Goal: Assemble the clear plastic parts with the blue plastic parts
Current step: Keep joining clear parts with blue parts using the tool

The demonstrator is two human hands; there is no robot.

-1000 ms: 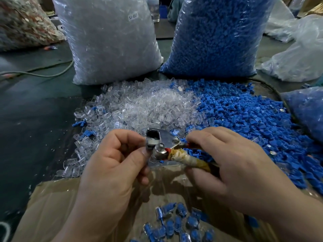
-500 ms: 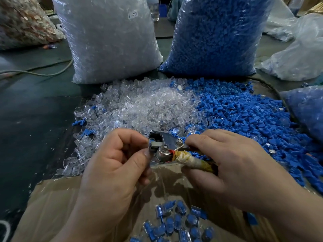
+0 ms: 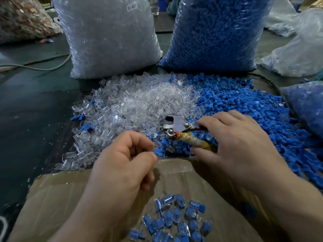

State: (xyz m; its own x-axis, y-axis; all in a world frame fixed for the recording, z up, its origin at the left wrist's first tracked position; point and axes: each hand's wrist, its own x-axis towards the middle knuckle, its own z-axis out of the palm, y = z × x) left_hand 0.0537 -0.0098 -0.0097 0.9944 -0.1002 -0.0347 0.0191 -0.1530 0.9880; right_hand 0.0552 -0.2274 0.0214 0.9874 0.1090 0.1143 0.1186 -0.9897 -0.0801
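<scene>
A heap of clear plastic parts lies on the table beside a heap of blue plastic parts. My left hand pinches a small blue part between thumb and forefinger, just over the cardboard box's far edge. My right hand grips the taped handle of a metal press tool, whose steel head rests on the parts where the two heaps meet. Several assembled clear-and-blue pieces lie in the cardboard box in front of me.
A big bag of clear parts and a big bag of blue parts stand upright behind the heaps. More plastic bags lie at the right. A cable runs over the dark table at the left.
My hands have separated. The left hand drew back from the tool's head with a blue part, and the right hand moved the tool away and to the right, onto the heaps.
</scene>
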